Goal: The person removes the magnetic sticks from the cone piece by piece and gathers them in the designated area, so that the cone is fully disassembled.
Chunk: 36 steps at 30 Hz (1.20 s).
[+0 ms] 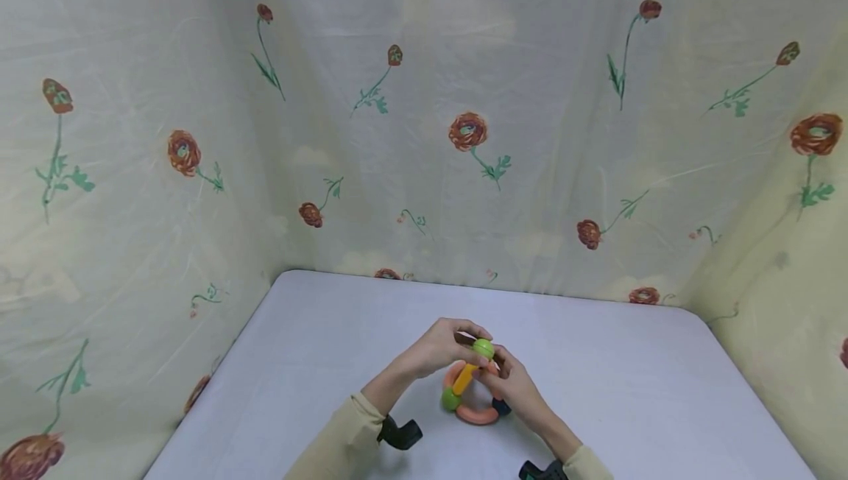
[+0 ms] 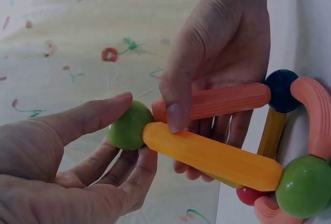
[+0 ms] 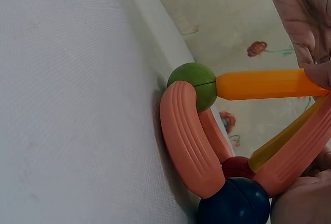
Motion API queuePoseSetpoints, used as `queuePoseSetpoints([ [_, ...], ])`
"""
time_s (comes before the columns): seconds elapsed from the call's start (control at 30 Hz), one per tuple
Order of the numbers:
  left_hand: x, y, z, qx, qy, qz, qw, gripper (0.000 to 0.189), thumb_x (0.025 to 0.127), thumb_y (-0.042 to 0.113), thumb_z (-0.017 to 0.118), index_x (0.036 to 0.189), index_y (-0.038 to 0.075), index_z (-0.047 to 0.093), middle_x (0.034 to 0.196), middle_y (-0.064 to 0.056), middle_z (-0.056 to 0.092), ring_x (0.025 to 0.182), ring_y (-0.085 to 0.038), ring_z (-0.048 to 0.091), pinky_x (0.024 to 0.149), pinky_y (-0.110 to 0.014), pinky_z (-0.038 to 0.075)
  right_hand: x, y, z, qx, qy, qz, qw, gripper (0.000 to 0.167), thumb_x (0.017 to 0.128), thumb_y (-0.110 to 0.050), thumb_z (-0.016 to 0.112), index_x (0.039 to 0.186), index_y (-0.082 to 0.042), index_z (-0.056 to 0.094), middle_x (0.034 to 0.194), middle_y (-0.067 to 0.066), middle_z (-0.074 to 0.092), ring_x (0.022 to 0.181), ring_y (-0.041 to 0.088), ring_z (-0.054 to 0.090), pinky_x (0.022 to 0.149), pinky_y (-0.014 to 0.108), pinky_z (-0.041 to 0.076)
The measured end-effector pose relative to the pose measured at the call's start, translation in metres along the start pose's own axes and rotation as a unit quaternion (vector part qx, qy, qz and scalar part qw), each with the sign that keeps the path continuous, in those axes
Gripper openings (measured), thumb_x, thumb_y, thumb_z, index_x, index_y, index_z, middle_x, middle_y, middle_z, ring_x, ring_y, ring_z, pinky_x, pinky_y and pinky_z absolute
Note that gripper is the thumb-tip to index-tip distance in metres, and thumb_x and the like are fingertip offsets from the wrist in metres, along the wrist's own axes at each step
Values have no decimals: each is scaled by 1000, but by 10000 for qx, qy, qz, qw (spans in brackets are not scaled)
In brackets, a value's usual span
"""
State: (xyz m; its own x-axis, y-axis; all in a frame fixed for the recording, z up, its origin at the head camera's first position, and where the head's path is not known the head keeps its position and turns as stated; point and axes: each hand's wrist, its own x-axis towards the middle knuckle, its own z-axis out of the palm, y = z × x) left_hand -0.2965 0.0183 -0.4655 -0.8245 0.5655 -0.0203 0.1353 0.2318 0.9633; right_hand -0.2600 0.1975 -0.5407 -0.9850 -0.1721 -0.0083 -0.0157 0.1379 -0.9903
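A toy frame of rods and balls stands on the table, its base a ring of curved pink rods point(image 3: 189, 136) joined by a green ball point(image 3: 192, 81), a dark blue ball point(image 3: 235, 203) and a red ball point(image 3: 238, 167). Straight rods slant up from it: an orange rod point(image 2: 212, 154), a pink rod point(image 2: 227, 101) and a yellow rod point(image 3: 282, 138). They come together near the upper green ball point(image 2: 129, 125), which my left hand point(image 1: 442, 350) pinches between thumb and fingers. My right hand point(image 1: 520, 389) grips the upper ends of the rods, thumb on the pink one.
The white table point(image 1: 596, 369) extends around the frame on all sides. Flower-printed curtains point(image 1: 543, 119) hang behind it and at both sides. A black wrist device point(image 1: 400, 433) sits below my left wrist, and another black device point(image 1: 543, 471) is at my right wrist.
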Motion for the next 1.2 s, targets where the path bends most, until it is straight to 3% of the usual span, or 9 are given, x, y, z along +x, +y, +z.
queuePoseSetpoints([
  [0.47, -2, 5, -5, 21, -50, -133, 9999, 29, 83, 9, 75, 112, 10, 68, 110, -1, 66, 99, -15, 63, 86, -32, 54, 1, 0, -1, -231, 72, 12, 9997, 49, 87, -24, 71, 131, -14, 51, 135, 6, 52, 121, 21, 50, 104, 36, 42],
  [0.87, 0, 6, -8, -113, -17, -355, 9993, 30, 87, 9, 71, 116, 9, 65, 110, -2, 65, 105, -19, 63, 90, -37, 54, 4, -3, 4, -356, 314, 118, 9988, 51, 84, -31, 74, 128, -14, 54, 136, 6, 54, 132, 27, 43, 111, 52, 33],
  [1.07, 0, 5, -12, -338, -124, -265, 9990, 30, 88, 12, 70, 117, 9, 64, 115, -5, 63, 109, -21, 62, 94, -39, 52, 3, -6, 4, -384, 340, 79, 9987, 48, 84, -27, 74, 126, -12, 55, 131, 6, 57, 126, 24, 48, 109, 48, 37],
  [1.2, 0, 8, -18, -401, -7, -223, 9989, 31, 89, 15, 69, 119, 11, 62, 117, -6, 62, 112, -22, 61, 97, -40, 51, 2, -8, 5, -387, 401, 42, 9984, 47, 84, -26, 74, 126, -12, 56, 129, 6, 58, 128, 24, 48, 109, 44, 39],
])
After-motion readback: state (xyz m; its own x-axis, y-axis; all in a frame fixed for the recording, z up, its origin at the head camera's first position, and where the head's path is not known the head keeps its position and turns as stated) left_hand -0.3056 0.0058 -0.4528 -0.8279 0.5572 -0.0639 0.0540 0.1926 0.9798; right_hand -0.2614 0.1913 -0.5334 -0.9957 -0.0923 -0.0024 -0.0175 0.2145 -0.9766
